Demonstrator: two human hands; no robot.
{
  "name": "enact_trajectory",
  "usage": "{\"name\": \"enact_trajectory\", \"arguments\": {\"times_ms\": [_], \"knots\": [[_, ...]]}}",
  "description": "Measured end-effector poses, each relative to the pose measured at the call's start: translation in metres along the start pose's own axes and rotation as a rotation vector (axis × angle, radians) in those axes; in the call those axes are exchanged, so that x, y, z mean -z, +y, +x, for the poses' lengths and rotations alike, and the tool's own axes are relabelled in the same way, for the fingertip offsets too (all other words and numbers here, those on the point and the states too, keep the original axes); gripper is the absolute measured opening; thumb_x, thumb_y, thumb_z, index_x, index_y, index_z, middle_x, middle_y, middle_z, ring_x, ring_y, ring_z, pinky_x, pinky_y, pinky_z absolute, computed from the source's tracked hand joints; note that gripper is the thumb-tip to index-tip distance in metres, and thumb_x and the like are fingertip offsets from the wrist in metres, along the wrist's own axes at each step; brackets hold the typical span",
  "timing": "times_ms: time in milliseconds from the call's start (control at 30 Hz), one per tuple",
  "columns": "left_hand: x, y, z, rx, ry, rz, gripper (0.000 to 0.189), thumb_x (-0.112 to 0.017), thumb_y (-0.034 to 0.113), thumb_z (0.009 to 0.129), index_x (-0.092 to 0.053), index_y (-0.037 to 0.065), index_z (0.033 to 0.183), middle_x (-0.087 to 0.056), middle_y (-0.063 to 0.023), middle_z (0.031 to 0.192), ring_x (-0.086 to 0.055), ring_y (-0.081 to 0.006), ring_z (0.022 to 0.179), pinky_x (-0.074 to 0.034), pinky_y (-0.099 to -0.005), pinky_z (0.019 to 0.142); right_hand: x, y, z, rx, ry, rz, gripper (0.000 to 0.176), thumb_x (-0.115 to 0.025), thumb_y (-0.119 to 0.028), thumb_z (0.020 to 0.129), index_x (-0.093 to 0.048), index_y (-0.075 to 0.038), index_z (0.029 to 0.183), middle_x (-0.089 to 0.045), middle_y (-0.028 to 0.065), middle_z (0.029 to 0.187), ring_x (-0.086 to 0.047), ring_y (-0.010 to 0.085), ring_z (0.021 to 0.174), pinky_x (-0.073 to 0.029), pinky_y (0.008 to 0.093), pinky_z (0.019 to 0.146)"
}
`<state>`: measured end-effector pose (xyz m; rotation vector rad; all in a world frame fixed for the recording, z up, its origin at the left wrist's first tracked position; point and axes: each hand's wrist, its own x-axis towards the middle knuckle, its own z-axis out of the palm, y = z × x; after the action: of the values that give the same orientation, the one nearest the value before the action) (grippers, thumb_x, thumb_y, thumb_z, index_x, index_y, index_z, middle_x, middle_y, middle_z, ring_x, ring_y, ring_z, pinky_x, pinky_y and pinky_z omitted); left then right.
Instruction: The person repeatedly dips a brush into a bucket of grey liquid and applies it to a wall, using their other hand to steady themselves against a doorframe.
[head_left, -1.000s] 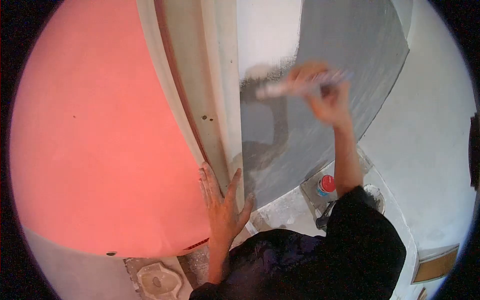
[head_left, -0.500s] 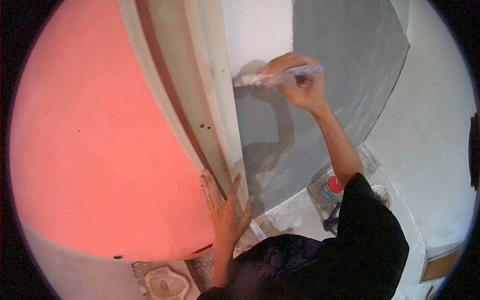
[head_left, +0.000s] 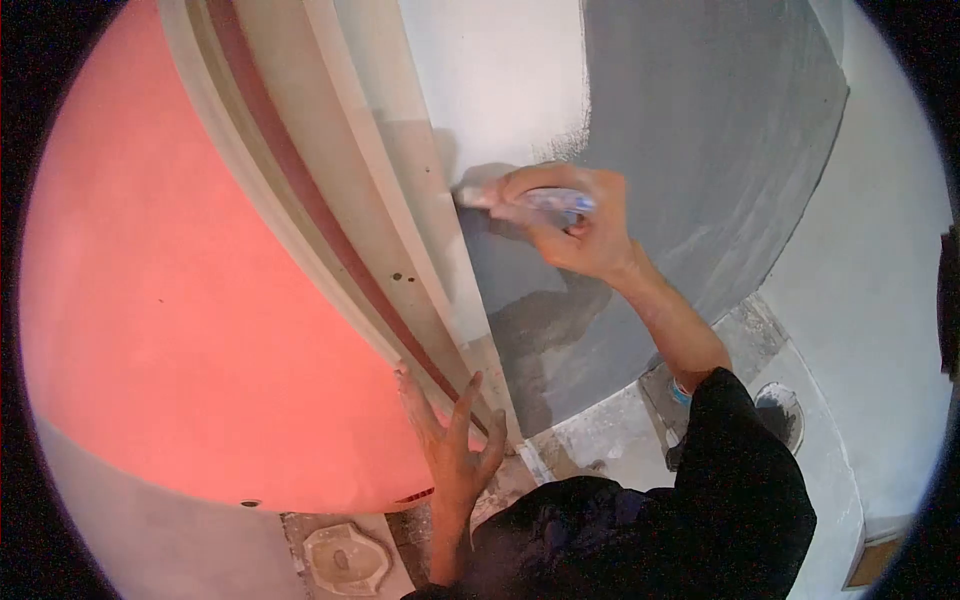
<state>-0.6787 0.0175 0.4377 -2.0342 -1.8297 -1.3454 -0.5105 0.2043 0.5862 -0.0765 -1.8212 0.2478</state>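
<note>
There, in the head view, your right hand (head_left: 585,238) was closed tight around the paintbrush (head_left: 548,200) near 12 o'clock. Its bristles pointed to 9 o'clock and touched the grey wall (head_left: 700,120) just beside the door frame (head_left: 400,200). At 6 o'clock your left hand (head_left: 455,450) lay open, fingers spread, holding nothing, pressed on that frame.

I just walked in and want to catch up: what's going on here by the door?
A person is painting the wall grey. The right hand holds a paintbrush, its bristles against the wall right beside the door frame, where grey paint meets bare white. The left hand rests open on the frame lower down, next to the pink door.
</note>
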Motion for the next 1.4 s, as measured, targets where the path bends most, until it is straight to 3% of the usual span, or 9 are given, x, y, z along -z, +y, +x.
{"name": "enact_trajectory", "arguments": {"times_ms": [100, 300, 500, 600, 800, 1100, 1200, 1300, 1400], "knots": [[0.008, 0.008, 0.001, -0.035, 0.128, -0.074, 0.045, -0.072, 0.012, 0.076, -0.065, 0.011, 0.12, -0.013, -0.0314, 0.156, -0.017, -0.0507, 0.144, -0.022, -0.0576, 0.113, -0.008, -0.008, -0.007, 0.122, 0.352, 0.053, 0.021, -0.077, -0.002, 0.079, -0.068, -0.007, 0.098, -0.073, 0.0135, 0.097, -0.073, 0.0233, 0.084, -0.058, 0.0289, 0.071], [0.023, 0.008, 0.017, -0.117, 0.234, 0.073, 0.034, -0.07, 0.011, 0.078, -0.066, 0.007, 0.111, -0.02, -0.0295, 0.154, -0.025, -0.0484, 0.142, -0.027, -0.0559, 0.112, -0.004, -0.024, -0.067, 0.059, 0.171, -0.222, 0.023, -0.076, 0.003, 0.077, -0.069, -0.006, 0.097, -0.072, 0.0158, 0.104, -0.072, 0.0225, 0.092, -0.059, 0.0308, 0.071], [0.03, 0.012, 0.023, -0.092, 0.282, 0.11, 0.032, -0.069, 0.014, 0.08, -0.066, 0.007, 0.111, -0.022, -0.0284, 0.154, -0.023, -0.0464, 0.143, -0.025, -0.0571, 0.112, 0.018, -0.038, -0.054, -0.207, 0.027, -0.012, 0.02, -0.074, 0.002, 0.079, -0.07, -0.005, 0.097, -0.073, 0.0117, 0.105, -0.072, 0.0236, 0.094, -0.057, 0.0304, 0.077], [0.029, 0.016, 0.028, -0.127, 0.296, 0.127, 0.032, -0.069, 0.013, 0.081, -0.066, 0.006, 0.112, -0.022, -0.0284, 0.154, -0.022, -0.0457, 0.143, -0.023, -0.0574, 0.113, 0.003, -0.006, -0.041, -0.163, -0.001, -0.024, 0.02, -0.072, 0.003, 0.08, -0.07, -0.004, 0.099, -0.073, 0.0095, 0.104, -0.072, 0.0229, 0.093, -0.057, 0.0312, 0.077], [0.03, 0.021, 0.027, -0.112, 0.328, 0.119, 0.032, -0.068, 0.013, 0.081, -0.065, 0.007, 0.112, -0.023, -0.028, 0.154, -0.023, -0.0454, 0.143, -0.023, -0.0571, 0.113, 0.013, -0.017, -0.008, 0.135, 0.247, -0.035, 0.02, -0.071, 0.007, 0.078, -0.069, -0.003, 0.096, -0.073, 0.0145, 0.102, -0.072, 0.0229, 0.089, -0.057, 0.0323, 0.075], [0.029, 0.023, 0.021, -0.065, 0.323, 0.12, 0.03, -0.067, 0.014, 0.083, -0.065, 0.006, 0.112, -0.025, -0.0275, 0.154, -0.024, -0.0454, 0.143, -0.024, -0.0565, 0.113, -0.003, -0.019, -0.036, -0.106, 0.391, 0.119, 0.017, -0.07, 0.01, 0.08, -0.064, -0.002, 0.09, -0.071, 0.0169, 0.097, -0.069, 0.0191, 0.094, -0.055, 0.0278, 0.074], [0.024, 0.023, 0.022, -0.074, 0.336, 0.102, 0.03, -0.067, 0.015, 0.083, -0.065, 0.006, 0.111, -0.025, -0.0275, 0.154, -0.024, -0.0451, 0.143, -0.024, -0.0565, 0.113, -0.012, -0.019, -0.024, 0.02, 0.34, -0.087, 0.015, -0.069, 0.007, 0.08, -0.069, -0.003, 0.092, -0.073, 0.011, 0.097, -0.069, 0.0144, 0.085, -0.055, 0.0262, 0.074], [0.023, 0.026, 0.024, -0.094, 0.316, 0.091, 0.03, -0.068, 0.016, 0.083, -0.066, 0.006, 0.111, -0.025, -0.0273, 0.153, -0.024, -0.0449, 0.142, -0.024, -0.0566, 0.113, -0.003, -0.028, -0.034, -0.282, 0.235, 0.091, 0.016, -0.069, 0.007, 0.081, -0.069, -0.003, 0.093, -0.073, 0.0103, 0.097, -0.069, 0.0149, 0.086, -0.055, 0.0261, 0.076], [0.021, 0.026, 0.026, -0.114, 0.326, 0.071, 0.03, -0.068, 0.016, 0.082, -0.066, 0.006, 0.11, -0.025, -0.0274, 0.153, -0.025, -0.0451, 0.142, -0.025, -0.0567, 0.112, -0.005, -0.028, -0.058, -0.257, 0.18, 0.044, 0.015, -0.068, 0.007, 0.081, -0.068, -0.002, 0.093, -0.073, 0.0115, 0.096, -0.07, 0.0172, 0.09, -0.055, 0.0269, 0.077]]}}
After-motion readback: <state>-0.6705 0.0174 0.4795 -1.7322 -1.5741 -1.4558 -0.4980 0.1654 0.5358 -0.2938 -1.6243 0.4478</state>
